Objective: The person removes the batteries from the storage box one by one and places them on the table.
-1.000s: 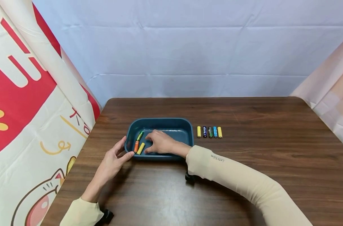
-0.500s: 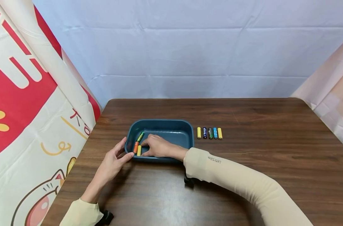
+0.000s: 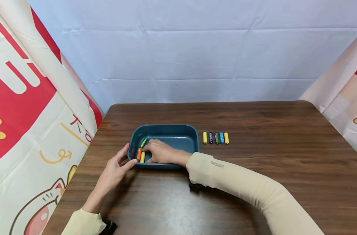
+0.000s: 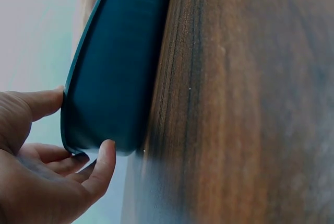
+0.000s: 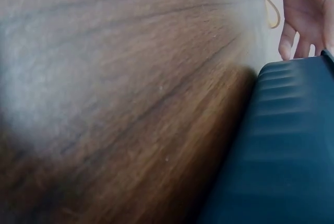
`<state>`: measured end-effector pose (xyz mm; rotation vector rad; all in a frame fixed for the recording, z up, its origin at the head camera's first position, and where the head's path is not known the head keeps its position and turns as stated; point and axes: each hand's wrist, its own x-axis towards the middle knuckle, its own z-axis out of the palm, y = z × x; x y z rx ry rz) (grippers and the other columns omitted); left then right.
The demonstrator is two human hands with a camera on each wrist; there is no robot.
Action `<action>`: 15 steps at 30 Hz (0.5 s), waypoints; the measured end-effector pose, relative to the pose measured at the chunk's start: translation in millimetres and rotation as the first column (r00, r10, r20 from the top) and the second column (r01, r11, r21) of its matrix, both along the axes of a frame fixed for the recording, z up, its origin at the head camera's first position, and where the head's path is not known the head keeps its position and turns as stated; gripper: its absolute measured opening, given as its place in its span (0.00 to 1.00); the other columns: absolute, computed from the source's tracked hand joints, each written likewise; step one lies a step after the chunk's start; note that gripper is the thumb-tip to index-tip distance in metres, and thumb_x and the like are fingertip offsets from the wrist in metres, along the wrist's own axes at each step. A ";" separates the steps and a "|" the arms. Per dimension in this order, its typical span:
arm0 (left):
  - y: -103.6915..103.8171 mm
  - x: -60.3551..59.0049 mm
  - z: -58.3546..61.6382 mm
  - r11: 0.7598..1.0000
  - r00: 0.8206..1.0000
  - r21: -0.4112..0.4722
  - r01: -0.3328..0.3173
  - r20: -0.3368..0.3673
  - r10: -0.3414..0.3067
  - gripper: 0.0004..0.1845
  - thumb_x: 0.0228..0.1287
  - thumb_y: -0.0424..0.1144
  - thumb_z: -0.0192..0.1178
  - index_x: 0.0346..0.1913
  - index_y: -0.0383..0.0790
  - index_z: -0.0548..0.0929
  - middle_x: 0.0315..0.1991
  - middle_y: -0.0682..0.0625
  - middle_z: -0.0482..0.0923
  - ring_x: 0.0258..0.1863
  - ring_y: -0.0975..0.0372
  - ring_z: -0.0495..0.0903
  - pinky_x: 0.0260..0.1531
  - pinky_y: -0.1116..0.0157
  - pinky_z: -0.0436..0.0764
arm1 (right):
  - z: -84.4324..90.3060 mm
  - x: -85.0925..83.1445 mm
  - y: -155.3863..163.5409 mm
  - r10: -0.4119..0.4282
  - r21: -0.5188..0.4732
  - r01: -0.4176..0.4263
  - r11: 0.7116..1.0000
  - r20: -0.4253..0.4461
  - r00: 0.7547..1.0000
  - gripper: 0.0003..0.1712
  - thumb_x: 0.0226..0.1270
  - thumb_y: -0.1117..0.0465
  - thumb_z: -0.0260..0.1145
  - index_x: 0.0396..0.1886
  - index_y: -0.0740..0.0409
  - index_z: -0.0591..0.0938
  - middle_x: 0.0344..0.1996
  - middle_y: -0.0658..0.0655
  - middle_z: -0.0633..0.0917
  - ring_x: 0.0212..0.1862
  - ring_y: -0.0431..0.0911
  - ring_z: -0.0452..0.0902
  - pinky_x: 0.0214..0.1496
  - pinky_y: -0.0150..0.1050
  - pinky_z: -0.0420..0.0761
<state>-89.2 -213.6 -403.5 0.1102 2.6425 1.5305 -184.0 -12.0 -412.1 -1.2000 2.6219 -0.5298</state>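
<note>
Head view: left hand (image 3: 113, 169) grips the blue tray (image 3: 178, 142), left of frame centre. Right hand (image 3: 162, 152) inside, by the yellow battery (image 3: 142, 157); can't tell if pinched. I'd expect sideways pressure to roll it.

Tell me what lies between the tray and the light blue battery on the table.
From the tray, the head view shows a bare gap, then a yellow battery, a dark blue battery and a dark green battery.
</note>
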 end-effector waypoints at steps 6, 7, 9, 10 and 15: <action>-0.7 0.9 1.0 1.000 1.000 -0.011 0.005 0.001 -0.005 0.42 0.75 0.42 0.64 0.82 0.35 0.54 0.76 0.32 0.61 0.70 0.40 0.71 0.64 0.49 0.73 | -0.5 1.4 -1.7 -0.030 0.020 0.030 0.999 -0.009 1.000 0.28 0.65 0.50 0.77 0.64 0.52 0.85 0.46 0.50 0.83 0.41 0.41 0.71 0.45 0.32 0.76; -0.8 0.9 1.1 1.000 1.000 -0.013 0.006 0.000 -0.006 0.42 0.75 0.42 0.64 0.82 0.35 0.54 0.77 0.32 0.61 0.70 0.40 0.70 0.64 0.49 0.73 | -0.4 1.5 -2.0 -0.032 0.022 0.033 0.999 -0.011 0.999 0.28 0.65 0.50 0.77 0.63 0.52 0.85 0.46 0.50 0.82 0.41 0.41 0.71 0.44 0.32 0.76; -1.1 0.6 1.1 1.000 1.000 -0.015 0.005 -0.001 -0.005 0.41 0.75 0.41 0.63 0.82 0.34 0.54 0.77 0.32 0.61 0.70 0.40 0.70 0.64 0.49 0.73 | -0.3 1.5 -2.6 -0.038 0.027 0.039 0.999 -0.016 0.999 0.28 0.65 0.49 0.77 0.63 0.52 0.85 0.45 0.50 0.82 0.41 0.41 0.71 0.43 0.32 0.76; -1.1 0.3 1.0 1.000 1.000 -0.014 0.005 -0.001 -0.005 0.41 0.75 0.41 0.63 0.82 0.34 0.54 0.76 0.32 0.61 0.70 0.40 0.70 0.64 0.49 0.73 | -0.3 1.5 -2.9 -0.042 0.029 0.042 0.999 -0.019 0.999 0.28 0.65 0.49 0.77 0.63 0.51 0.85 0.45 0.50 0.82 0.41 0.41 0.71 0.43 0.32 0.76; -1.3 -0.3 0.6 1.000 1.000 -0.014 0.007 0.003 -0.007 0.42 0.75 0.42 0.64 0.82 0.34 0.54 0.77 0.32 0.61 0.70 0.40 0.70 0.63 0.50 0.73 | -1.0 1.5 -4.7 -0.054 0.035 0.055 0.998 -0.034 0.998 0.27 0.65 0.46 0.76 0.61 0.50 0.86 0.44 0.49 0.82 0.41 0.41 0.71 0.41 0.32 0.76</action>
